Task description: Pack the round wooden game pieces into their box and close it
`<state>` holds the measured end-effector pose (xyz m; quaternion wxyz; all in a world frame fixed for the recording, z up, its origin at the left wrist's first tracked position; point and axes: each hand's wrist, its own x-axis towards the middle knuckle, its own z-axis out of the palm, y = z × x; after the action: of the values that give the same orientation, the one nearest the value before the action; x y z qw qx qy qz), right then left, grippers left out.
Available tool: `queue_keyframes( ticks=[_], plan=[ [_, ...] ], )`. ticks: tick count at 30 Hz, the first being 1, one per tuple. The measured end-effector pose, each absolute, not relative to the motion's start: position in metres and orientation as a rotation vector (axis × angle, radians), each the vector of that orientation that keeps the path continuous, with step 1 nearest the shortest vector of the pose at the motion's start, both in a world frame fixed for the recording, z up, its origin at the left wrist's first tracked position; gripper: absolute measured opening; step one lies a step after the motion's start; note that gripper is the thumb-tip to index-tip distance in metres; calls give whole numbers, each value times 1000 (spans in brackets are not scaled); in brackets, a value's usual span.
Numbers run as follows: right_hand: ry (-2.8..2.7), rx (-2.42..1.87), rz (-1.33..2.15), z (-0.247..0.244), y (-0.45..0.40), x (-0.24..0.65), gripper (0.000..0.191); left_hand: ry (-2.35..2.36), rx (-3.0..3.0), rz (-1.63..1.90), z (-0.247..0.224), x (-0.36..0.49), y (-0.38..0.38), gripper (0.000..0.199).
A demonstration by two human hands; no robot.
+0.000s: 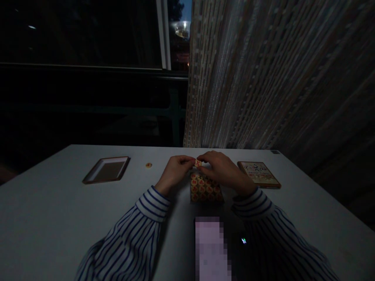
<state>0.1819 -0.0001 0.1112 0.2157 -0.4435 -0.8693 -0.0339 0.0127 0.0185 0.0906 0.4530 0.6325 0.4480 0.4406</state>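
Note:
Between the fingertips of both hands is a round Chinese chess piece [198, 163] with a red character, held above the far edge of a block of pieces. My left hand [177, 170] pinches its left side. My right hand [220, 168] grips it from the right with thumb and forefinger. Just below the hands sits a set of Chinese chess pieces [206, 190] in tight rows, most showing red characters; its far right part is hidden by my right hand. One loose chess piece [149, 165] lies flat on the table, left of my left hand.
An open shallow box half [125, 168] rests at the left of the white table [73, 218]. A decorated box lid [259, 174] lies at the right. A lit phone with a blurred screen [211, 249] is near me. Beyond the table hang a bead curtain [234, 78] and a dark window.

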Motion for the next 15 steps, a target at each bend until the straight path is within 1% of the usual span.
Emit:
queue_keyframes(
  ticks=[9, 15],
  plan=[
    [-2427, -1290, -86, 106, 5, 185, 31, 1112, 1725, 1026, 89, 14, 20, 22],
    [-2427, -1353, -96, 101, 9, 188, 32, 1260, 1985, 907, 75, 8, 28, 29]
  ],
)
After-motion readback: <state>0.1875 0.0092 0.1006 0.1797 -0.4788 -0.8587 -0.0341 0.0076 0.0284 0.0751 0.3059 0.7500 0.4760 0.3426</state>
